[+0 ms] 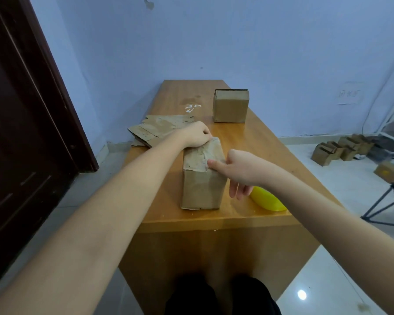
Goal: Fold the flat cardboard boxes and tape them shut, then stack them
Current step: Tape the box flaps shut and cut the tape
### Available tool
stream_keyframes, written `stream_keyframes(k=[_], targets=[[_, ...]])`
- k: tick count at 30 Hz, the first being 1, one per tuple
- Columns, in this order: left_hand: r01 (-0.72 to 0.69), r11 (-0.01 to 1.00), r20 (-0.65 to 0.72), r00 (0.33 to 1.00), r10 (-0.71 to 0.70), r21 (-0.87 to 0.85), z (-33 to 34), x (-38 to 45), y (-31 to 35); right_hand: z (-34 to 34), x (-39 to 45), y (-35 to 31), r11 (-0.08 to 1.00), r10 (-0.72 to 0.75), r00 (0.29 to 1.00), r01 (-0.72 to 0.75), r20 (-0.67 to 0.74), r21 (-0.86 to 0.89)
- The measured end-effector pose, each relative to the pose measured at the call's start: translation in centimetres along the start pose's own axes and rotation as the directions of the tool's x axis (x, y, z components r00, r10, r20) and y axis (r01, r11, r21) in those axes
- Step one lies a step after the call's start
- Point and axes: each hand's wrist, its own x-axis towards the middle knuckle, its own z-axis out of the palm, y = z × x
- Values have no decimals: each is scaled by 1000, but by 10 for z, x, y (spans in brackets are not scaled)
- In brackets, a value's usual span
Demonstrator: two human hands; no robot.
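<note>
- A tall brown cardboard box [201,178], folded into shape, is standing near the front edge of a long orange-brown wooden worktop [255,142].
- The left hand [197,134] is resting on the far end of the box top, fingers curling over that edge; its grip is holding the box steady.
- The right hand [238,170] is reaching in from the right, thumb pressing on the top flaps near the seam and fingers hanging loosely down beside the box wall, gripping nothing.
- Judging by its worn, creased skin, the box is looking light, hollow and easily dented; pressing on the edges and corners seems safer than on the middle of a flap, which would likely give.
- Whether tape is already lying on the seam is too unclear to tell.
- A pile of flat brown cardboard blanks [156,130] is overhanging the worktop's left edge.
- A smaller brown cardboard cube box [230,106] is sitting at the far right.
- A bright yellow rounded plastic object [267,200] is lying just beside the right hand.
- Pale blue walls, a dark brown door [25,133] at left, and more small cardboard boxes [341,148] on the glossy pale floor at right are surrounding the scene.
</note>
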Motion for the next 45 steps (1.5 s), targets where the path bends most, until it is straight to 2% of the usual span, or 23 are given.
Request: stream_keyframes(k=[6,12,15,18,23,26,29,32,34,37,40,43,45], targets=[[-82,996,-33,996,82,-21,-3,-4,-1,-11,-2,20,998,4,999,0,-52,68],[-174,985,-111,979,171,-15,-11,-22,-3,-26,0,61,978,-71,942,2,-328,-207],[-302,953,-149,942,300,12,-9,-46,-3,-25,-9,96,958,-65,966,-10,-249,-288],[-373,922,-68,922,381,108,-3,-78,-2,-12,-14,127,946,-42,985,-15,-168,-325],[-394,844,14,908,418,365,19,-101,-10,1,-6,146,959,-16,979,-43,-205,-281],[-355,839,-70,906,418,412,27,-102,-17,4,-4,148,991,-54,965,21,-258,-129],[-345,842,-125,895,428,415,26,-105,-17,7,-6,154,972,-117,939,174,-325,155],[-318,871,-155,905,397,374,26,-108,-19,5,-15,148,833,-151,915,321,-373,451],[-290,899,-197,910,365,329,28,-111,-21,3,-20,140,718,-181,892,408,-414,564],[-297,881,-252,880,402,368,34,-112,-19,4,-25,124,602,-238,857,499,-456,623],[-323,891,-219,889,402,320,39,-111,-14,5,-24,115,543,-300,848,529,-438,652],[-327,922,-206,907,367,206,37,-111,-11,4,-26,104,519,-368,839,543,-401,660],[-319,947,-203,925,321,42,37,-113,-11,3,-26,95,524,-403,832,551,-381,649]])
